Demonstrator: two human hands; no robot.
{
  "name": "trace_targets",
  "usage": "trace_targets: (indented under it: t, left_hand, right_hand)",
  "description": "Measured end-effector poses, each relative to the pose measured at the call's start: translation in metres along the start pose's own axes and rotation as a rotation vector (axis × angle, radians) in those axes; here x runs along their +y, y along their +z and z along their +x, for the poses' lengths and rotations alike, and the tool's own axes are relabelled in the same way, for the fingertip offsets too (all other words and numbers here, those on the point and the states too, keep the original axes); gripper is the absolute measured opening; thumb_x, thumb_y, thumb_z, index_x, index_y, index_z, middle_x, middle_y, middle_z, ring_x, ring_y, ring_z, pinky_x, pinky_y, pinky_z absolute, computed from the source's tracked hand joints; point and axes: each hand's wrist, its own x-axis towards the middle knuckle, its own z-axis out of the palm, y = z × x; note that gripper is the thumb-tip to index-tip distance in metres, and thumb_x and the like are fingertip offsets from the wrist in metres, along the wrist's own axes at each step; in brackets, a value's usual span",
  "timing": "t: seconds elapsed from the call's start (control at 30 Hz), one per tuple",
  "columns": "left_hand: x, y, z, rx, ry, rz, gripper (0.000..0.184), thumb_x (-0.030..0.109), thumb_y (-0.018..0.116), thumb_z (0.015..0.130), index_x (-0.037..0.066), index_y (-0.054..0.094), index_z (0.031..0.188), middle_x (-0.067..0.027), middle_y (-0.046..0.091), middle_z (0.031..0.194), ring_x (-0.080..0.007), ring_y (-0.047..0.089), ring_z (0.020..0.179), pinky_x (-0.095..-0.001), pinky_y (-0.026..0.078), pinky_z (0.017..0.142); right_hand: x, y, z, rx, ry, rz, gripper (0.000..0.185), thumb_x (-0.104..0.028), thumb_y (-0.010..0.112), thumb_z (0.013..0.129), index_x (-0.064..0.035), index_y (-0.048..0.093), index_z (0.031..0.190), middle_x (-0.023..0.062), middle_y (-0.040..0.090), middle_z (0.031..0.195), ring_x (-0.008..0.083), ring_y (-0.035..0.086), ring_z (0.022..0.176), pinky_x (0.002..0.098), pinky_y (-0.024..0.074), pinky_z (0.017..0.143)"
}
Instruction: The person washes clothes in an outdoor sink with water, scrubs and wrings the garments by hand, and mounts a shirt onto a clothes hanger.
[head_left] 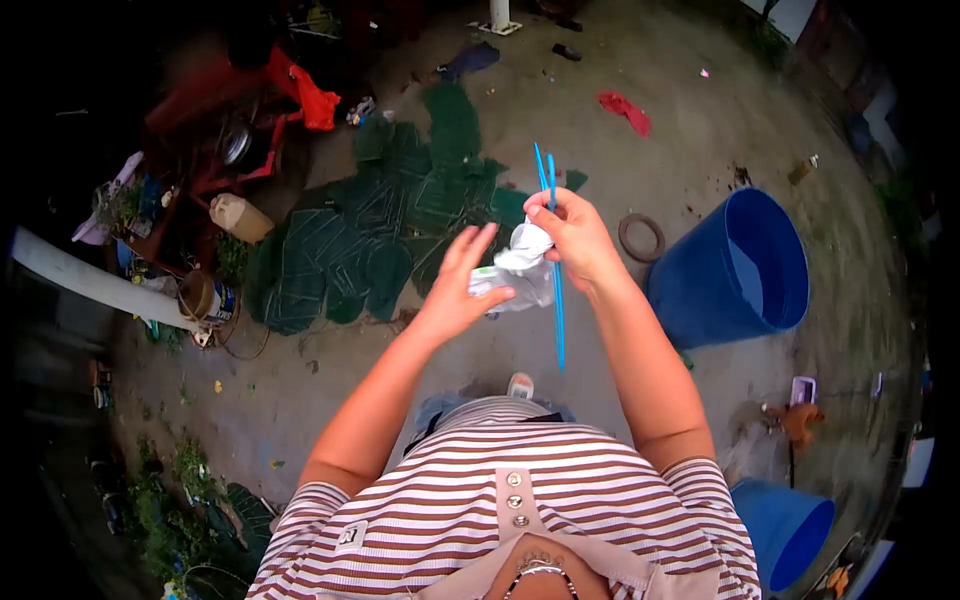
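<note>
My right hand is closed in front of my chest, pinching the gathered white neck of a plastic bag. Two ends of a long, thin blue strip stick up above those fingers, and a length hangs down below them. Whether it is one strip or two I cannot tell. On the bag's other side is my left hand, fingers apart, its thumb beside the bag's lower part. The bag looks thin and pale, and its contents cannot be made out.
Green sheets lie spread over the concrete ahead. To the right stand a blue barrel and another blue container, with a brown ring near the barrel. A red cloth lies farther off. Left are a jug and bucket.
</note>
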Motion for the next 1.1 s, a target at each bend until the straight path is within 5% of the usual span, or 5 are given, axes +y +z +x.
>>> trace_targets:
  t: [0.13,0.4,0.6,0.97,1.1]
  left_hand:
    - [0.010,0.031,0.105,0.052,-0.113,-0.312,0.037,0.013,0.069,0.087,0.005,0.065,0.124,-0.0138,0.069,0.116,-0.0246,0.067,0.106,-0.0342,0.050,0.092]
    - [0.013,0.030,0.300,0.197,0.136,-0.206,0.021,0.012,0.062,0.091,0.002,0.069,0.108,-0.0116,0.070,0.090,-0.0178,0.066,0.078,-0.0306,0.050,0.069]
    - [0.011,0.025,0.442,0.005,-0.103,-0.932,0.021,0.017,0.061,0.095,-0.001,0.067,0.102,0.0004,0.065,0.087,-0.0067,0.057,0.078,-0.0248,0.045,0.068]
    - [-0.074,-0.018,0.597,-0.075,0.287,0.159,0.028,0.005,0.065,0.086,0.009,0.068,0.114,-0.0124,0.054,0.091,-0.0292,0.059,0.090,-0.0352,0.048,0.080]
    - [-0.131,-0.003,0.642,0.179,0.265,0.361,0.027,0.007,0.066,0.086,0.010,0.068,0.113,-0.0130,0.059,0.095,-0.0337,0.061,0.095,-0.0401,0.049,0.081]
  right_hand:
    - [-0.037,-0.043,0.055,-0.001,-0.063,-0.012,0.011,-0.017,0.064,0.094,-0.0078,0.064,0.099,-0.0022,0.059,0.079,0.0051,0.051,0.063,0.0227,0.0382,0.048]
    - [-0.083,-0.176,0.181,0.241,-0.251,-0.011,0.016,-0.022,0.069,0.093,-0.0072,0.065,0.098,-0.0037,0.055,0.073,0.0041,0.043,0.054,0.0210,0.0335,0.047]
    - [-0.073,-0.212,0.278,0.071,-0.383,-0.283,0.052,-0.030,0.077,0.085,-0.0047,0.060,0.126,0.0033,0.064,0.110,0.0140,0.058,0.102,0.0290,0.0453,0.092]
    - [-0.162,-0.227,0.417,0.216,-0.374,-0.192,0.017,-0.014,0.071,0.089,-0.0042,0.070,0.102,0.0013,0.069,0.090,0.0094,0.062,0.083,0.0266,0.0481,0.073]
    - [-0.188,-0.272,0.486,0.305,-0.250,-0.063,0.015,-0.021,0.064,0.095,-0.0069,0.070,0.095,-0.0040,0.059,0.072,0.0033,0.049,0.058,0.0199,0.0315,0.047]
